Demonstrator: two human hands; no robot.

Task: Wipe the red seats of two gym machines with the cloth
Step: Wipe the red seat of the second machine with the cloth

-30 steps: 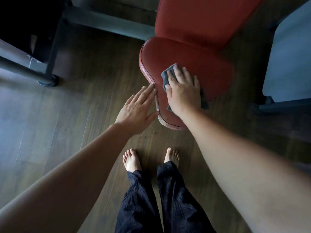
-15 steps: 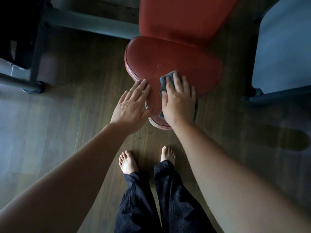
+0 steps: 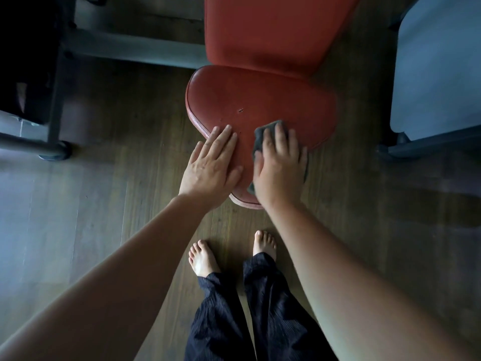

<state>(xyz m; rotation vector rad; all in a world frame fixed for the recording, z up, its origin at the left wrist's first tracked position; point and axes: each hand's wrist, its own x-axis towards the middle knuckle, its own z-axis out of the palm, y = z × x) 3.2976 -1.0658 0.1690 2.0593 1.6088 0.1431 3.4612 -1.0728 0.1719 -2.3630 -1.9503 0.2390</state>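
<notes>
A red padded seat point(image 3: 260, 100) of a gym machine sits in front of me, narrowing toward my feet, with a red backrest point(image 3: 273, 32) rising behind it. My right hand point(image 3: 279, 168) lies flat on a dark grey cloth point(image 3: 260, 135), pressing it onto the seat's near right part. Most of the cloth is hidden under the palm. My left hand point(image 3: 212, 168) rests flat on the seat's near left edge, fingers together, holding nothing. A small scuff marks the seat's middle.
Grey metal frame bars point(image 3: 130, 48) run behind the seat and at the left, with a round foot point(image 3: 54, 152) on the wood floor. A pale grey panel point(image 3: 437, 69) stands at the right. My bare feet point(image 3: 205, 259) are just below the seat's tip.
My right hand has drawn the cloth from the seat's left edge toward its near right side. My left hand has moved from beside the seat onto its edge.
</notes>
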